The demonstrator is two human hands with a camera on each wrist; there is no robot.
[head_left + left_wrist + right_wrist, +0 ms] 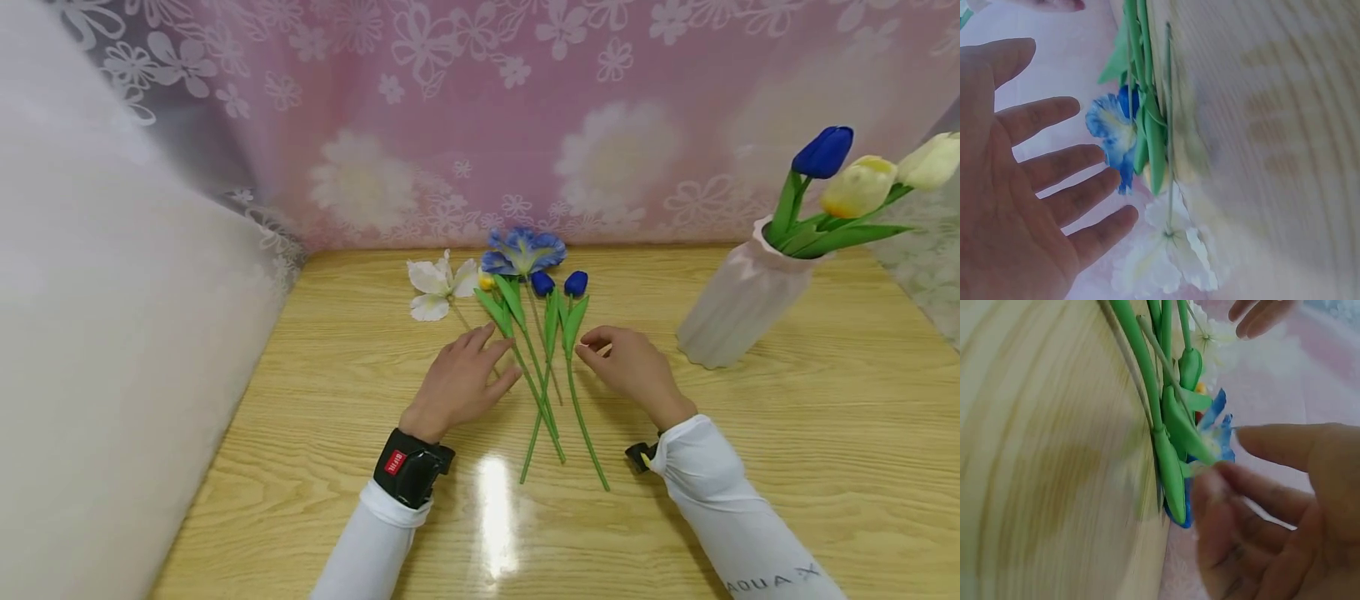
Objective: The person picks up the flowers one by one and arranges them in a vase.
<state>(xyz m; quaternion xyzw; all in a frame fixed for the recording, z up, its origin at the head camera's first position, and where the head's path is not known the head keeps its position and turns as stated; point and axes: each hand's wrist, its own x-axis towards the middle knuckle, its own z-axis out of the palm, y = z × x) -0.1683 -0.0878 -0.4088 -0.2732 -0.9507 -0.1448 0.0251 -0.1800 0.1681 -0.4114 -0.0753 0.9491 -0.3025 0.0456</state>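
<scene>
A loose bunch of artificial flowers lies on the wooden table. In it are a blue iris-like flower (522,252), a white flower (435,287), a blue tulip (576,284) at the right side and another blue tulip (542,283) beside it. My left hand (459,379) hovers over the left side of the stems, and the left wrist view shows its fingers spread and holding nothing. Close to the right tulip's green leaves (1171,478), my right hand (633,367) has loosely bent fingers, with a gap between thumb and forefinger. Overlapping leaves partly hide a yellow bloom (487,281).
A white fluted vase (738,300) stands at the right, holding a blue tulip (823,152) and pale yellow tulips (858,187). A pink floral curtain (480,125) hangs behind the table (315,400). White cloth (112,292) borders the left side.
</scene>
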